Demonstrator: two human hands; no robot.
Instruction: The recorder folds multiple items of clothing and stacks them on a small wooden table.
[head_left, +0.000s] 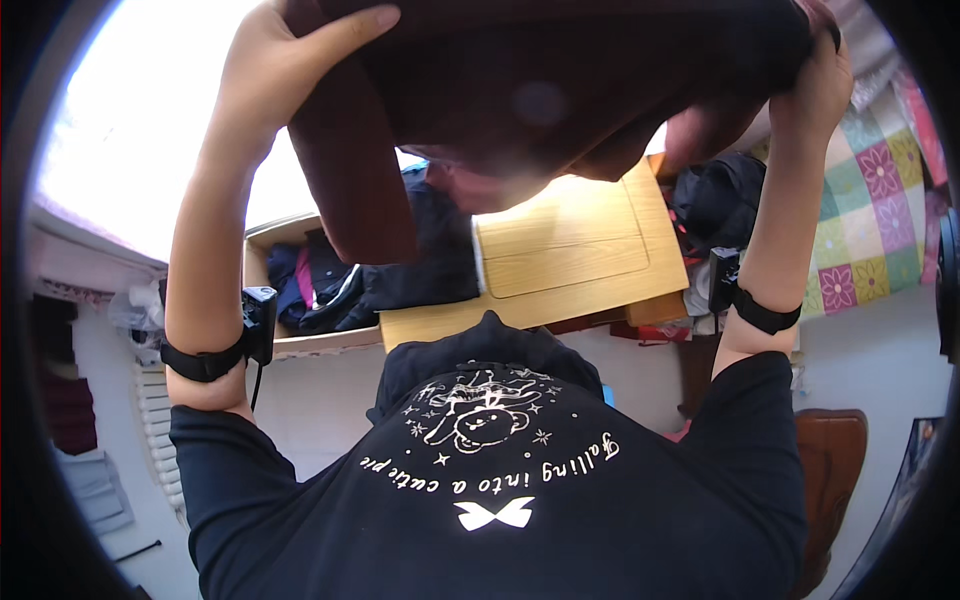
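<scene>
A dark maroon garment (540, 82) hangs stretched between my raised hands at the top of the head view. On its left side my left hand (289, 56) grips the cloth, thumb lying over the front. My right hand (817, 75) holds the opposite upper corner, its fingers partly hidden by the fabric. What looks like a sleeve (360, 187) dangles below my left hand. The garment's upper edge runs out of view. Beneath it, dark folded clothing (427, 247) lies partly on a light wooden board (577, 240).
An open box (300, 341) of dark clothes stands left of the board. To the right are a black bag or bundle (716, 199) and a checked floral cloth (862, 225). A brown wooden chair back (832, 480) stands at lower right. A bright window (150, 127) fills the upper left.
</scene>
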